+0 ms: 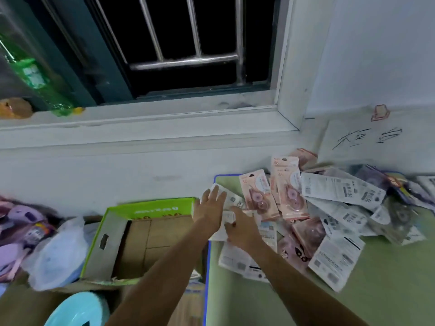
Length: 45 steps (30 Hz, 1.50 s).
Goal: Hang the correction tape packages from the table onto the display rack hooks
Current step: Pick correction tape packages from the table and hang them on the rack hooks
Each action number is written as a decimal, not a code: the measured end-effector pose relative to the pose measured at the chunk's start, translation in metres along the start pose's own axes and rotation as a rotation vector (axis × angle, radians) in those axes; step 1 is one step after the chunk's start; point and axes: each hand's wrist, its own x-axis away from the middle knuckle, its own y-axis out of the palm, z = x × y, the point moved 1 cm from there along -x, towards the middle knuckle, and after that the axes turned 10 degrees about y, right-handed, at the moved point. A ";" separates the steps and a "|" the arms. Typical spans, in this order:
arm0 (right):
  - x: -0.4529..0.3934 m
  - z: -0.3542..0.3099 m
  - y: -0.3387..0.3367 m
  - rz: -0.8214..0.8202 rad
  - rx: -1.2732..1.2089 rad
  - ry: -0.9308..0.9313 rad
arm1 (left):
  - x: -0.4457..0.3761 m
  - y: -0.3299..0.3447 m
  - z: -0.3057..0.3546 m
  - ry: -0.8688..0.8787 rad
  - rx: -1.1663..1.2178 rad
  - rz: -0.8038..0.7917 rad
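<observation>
I see two hands over near-left corner of green table (388, 290). Left hand (209, 209): fingers straight, spread, resting on white-backed package (231, 200). Right hand (240, 229): fingers curled round package edge. Correction tape packages (329, 208): heap on table, three pink fronts (256, 192) upright-facing, rest too jumbled to count. One open cardboard box (146, 236) left of table.

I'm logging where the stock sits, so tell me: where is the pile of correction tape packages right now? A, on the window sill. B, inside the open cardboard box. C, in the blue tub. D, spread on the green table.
D: the correction tape packages lie scattered on the green table, to the right of the cardboard box, with both hands reaching onto them.
</observation>
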 end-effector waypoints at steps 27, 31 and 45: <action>0.022 0.003 -0.029 0.371 0.077 0.456 | -0.026 -0.022 -0.016 0.408 -0.061 -0.144; 0.038 0.009 -0.053 0.442 -0.013 0.444 | -0.026 -0.053 -0.004 0.377 -0.043 -0.105; 0.130 0.081 -0.099 1.060 -0.389 0.258 | -0.009 -0.056 0.120 0.176 0.938 -0.078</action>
